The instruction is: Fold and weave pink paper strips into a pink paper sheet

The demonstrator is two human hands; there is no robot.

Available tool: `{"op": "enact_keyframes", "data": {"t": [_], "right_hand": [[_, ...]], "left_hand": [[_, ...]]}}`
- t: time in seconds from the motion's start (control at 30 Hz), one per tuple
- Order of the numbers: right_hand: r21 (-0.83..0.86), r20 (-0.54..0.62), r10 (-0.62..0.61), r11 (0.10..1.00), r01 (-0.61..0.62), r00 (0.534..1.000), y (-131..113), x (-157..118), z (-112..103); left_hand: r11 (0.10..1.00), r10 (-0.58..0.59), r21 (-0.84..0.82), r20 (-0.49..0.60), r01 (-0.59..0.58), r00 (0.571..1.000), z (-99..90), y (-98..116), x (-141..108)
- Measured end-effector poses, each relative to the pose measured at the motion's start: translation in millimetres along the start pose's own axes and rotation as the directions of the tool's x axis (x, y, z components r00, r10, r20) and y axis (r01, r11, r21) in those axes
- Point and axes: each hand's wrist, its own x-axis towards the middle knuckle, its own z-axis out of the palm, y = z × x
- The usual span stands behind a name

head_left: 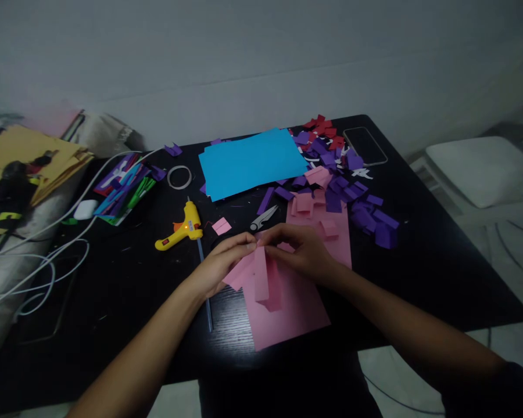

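Observation:
Between my hands is a folded strip of pink paper [262, 278], pinched at its upper end and hanging over a larger pink sheet [300, 313]. My left hand [226, 261] grips it from the left, fingertips closed at the top edge. From the right, my right hand [303, 249] pinches the same end with thumb and forefinger. Another pink flap [239, 274] sticks out under my left palm. Just beyond my fingertips lie scissors [264, 218], their handles partly hidden. Small folded pink pieces [304, 204] rest on the sheet's far part.
A yellow glue gun [181, 226] with a lit light lies left, beside a glue stick [201, 255]. Blue sheets [253, 165], purple pieces [366, 217], red scraps [325, 128] and a phone [365, 146] lie farther back. White cables [54, 255] cross the left side; a tape roll [179, 177] sits nearby.

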Motion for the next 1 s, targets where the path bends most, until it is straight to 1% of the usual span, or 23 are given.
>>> {"op": "enact_keyframes", "data": {"t": [0.03, 0.07, 0.1, 0.13, 0.17, 0.2, 0.23, 0.27, 0.3, 0.33, 0.37, 0.4, 0.5, 0.57, 0.8, 0.93, 1.0], "right_hand": [[0.009, 0.007, 0.023, 1.000, -0.023, 1.000, 0.0, 0.3, -0.1], [0.021, 0.011, 0.047, 0.999, -0.047, 0.999, 0.1, 0.5, -0.1], [0.038, 0.014, 0.074, 0.997, -0.074, 0.997, 0.5, 0.7, -0.2], [0.062, 0.019, 0.104, 0.993, -0.105, 0.994, 1.4, 0.8, -0.1], [0.094, 0.025, 0.135, 0.986, -0.137, 0.991, 2.6, 0.9, 0.0], [0.133, 0.036, 0.165, 0.977, -0.168, 0.986, 4.1, 0.9, 0.2], [0.174, 0.050, 0.189, 0.965, -0.195, 0.981, 5.7, 0.9, 0.3], [0.210, 0.072, 0.209, 0.953, -0.219, 0.975, 7.2, 1.0, 0.5], [0.236, 0.099, 0.220, 0.942, -0.238, 0.970, 8.4, 1.2, 0.5], [0.250, 0.132, 0.224, 0.935, -0.251, 0.966, 9.1, 1.5, 0.4], [0.253, 0.167, 0.224, 0.932, -0.262, 0.960, 9.3, 1.8, 0.2], [0.251, 0.195, 0.223, 0.930, -0.268, 0.955, 8.9, 2.3, -0.1], [0.251, 0.224, 0.229, 0.926, -0.283, 0.947, 5.5, 3.5, -1.5], [0.259, 0.226, 0.232, 0.922, -0.288, 0.946, 2.9, 4.0, -2.5], [0.302, 0.270, 0.218, 0.906, -0.297, 0.938, -3.5, 4.8, -6.5], [0.312, 0.295, 0.223, 0.897, -0.314, 0.929, -5.0, 5.6, -8.4], [0.320, 0.287, 0.228, 0.893, -0.318, 0.930, -5.3, 5.6, -8.7]], "left_hand": [[0.996, 0.056, 0.075, -0.003, -0.055, 0.998, -1.6, 0.2, 0.2], [0.978, 0.136, 0.163, -0.010, -0.132, 0.991, -3.4, 0.6, 0.4], [0.941, 0.234, 0.253, -0.014, -0.223, 0.972, -5.1, 1.3, 0.3], [0.885, 0.342, 0.337, -0.005, -0.321, 0.940, -6.7, 2.2, 0.1], [0.810, 0.447, 0.413, 0.026, -0.417, 0.894, -8.1, 3.3, -0.5], [0.719, 0.537, 0.477, 0.081, -0.506, 0.840, -9.1, 4.4, -1.4], [0.618, 0.602, 0.531, 0.154, -0.579, 0.784, -9.6, 5.4, -2.7], [0.516, 0.640, 0.576, 0.233, -0.634, 0.733, -9.7, 6.3, -4.3], [0.425, 0.655, 0.612, 0.301, -0.667, 0.693, -9.2, 7.1, -6.1], [0.365, 0.653, 0.638, 0.343, -0.678, 0.675, -8.3, 7.7, -8.1], [0.333, 0.644, 0.652, 0.371, -0.681, 0.670, -7.1, 8.4, -10.1], [0.328, 0.625, 0.657, 0.389, -0.679, 0.677, -5.8, 9.0, -12.0], [0.356, 0.573, 0.655, 0.411, -0.667, 0.709, -2.8, 11.6, -16.0], [0.355, 0.570, 0.664, 0.404, -0.658, 0.715, -2.5, 13.3, -17.2], [0.291, 0.589, 0.722, 0.382, -0.628, 0.712, -5.7, 9.9, -15.7], [0.254, 0.606, 0.733, 0.387, -0.631, 0.695, -6.4, 6.9, -15.4], [0.239, 0.619, 0.733, 0.390, -0.637, 0.682, -6.3, 7.5, -16.2]]}}
